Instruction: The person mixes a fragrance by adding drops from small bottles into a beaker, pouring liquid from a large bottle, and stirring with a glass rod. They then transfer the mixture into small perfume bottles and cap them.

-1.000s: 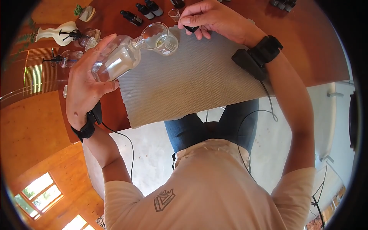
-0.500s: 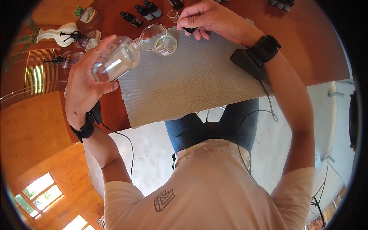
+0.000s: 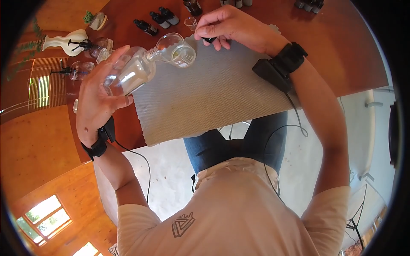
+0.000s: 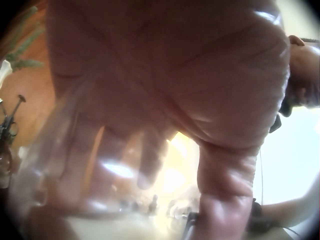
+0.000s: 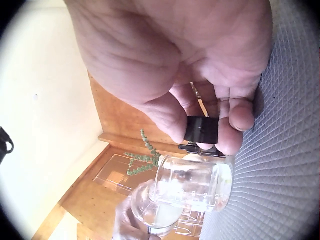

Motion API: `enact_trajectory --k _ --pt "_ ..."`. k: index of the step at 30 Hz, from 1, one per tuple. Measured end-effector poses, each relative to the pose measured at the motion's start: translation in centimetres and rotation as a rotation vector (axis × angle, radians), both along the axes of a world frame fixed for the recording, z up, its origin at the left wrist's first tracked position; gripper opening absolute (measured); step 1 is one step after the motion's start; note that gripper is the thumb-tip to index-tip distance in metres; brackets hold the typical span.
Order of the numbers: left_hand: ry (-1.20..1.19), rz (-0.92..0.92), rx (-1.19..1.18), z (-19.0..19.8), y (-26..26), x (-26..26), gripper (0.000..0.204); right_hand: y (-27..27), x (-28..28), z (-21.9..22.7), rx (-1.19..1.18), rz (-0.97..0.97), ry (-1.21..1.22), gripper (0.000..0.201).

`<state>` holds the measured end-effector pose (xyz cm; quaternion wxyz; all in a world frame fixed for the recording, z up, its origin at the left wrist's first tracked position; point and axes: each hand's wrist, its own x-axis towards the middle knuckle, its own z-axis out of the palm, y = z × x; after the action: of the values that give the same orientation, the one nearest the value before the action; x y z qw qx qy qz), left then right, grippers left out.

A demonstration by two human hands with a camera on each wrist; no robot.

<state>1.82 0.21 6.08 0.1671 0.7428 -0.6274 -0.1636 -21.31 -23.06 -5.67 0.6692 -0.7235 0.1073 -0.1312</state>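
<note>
My left hand (image 3: 96, 91) has its fingers around a tilted bottle (image 3: 134, 72), neck near the beaker's (image 3: 184, 56) rim; my right hand's (image 3: 239, 30) fingers pinch a black cap (image 5: 202, 130).

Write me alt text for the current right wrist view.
The right hand pinches a small black cap-like piece near a clear beaker with measuring marks on a textured gray mat. Behind, the left hand holds a clear bottle.
</note>
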Motion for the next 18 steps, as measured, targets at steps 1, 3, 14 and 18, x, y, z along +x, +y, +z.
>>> enact_trajectory --k 1,3,14,18 --pt "0.012 0.002 0.0 -0.1 0.0 0.1 0.1 -0.1 0.2 -0.3 -0.067 0.0 0.016 0.029" --pt "0.077 0.027 -0.023 -0.7 0.0 0.5 0.102 -0.1 0.2 -0.5 -0.067 0.003 0.002 0.029" --pt "0.853 0.002 -0.324 -2.0 -1.3 2.1 0.108 0.1 0.1 0.4 0.106 -0.006 0.025 0.024" --pt "1.052 -0.014 -0.508 -3.6 -2.1 2.6 0.109 0.4 -0.2 1.4 0.114 -0.048 0.059 0.02"
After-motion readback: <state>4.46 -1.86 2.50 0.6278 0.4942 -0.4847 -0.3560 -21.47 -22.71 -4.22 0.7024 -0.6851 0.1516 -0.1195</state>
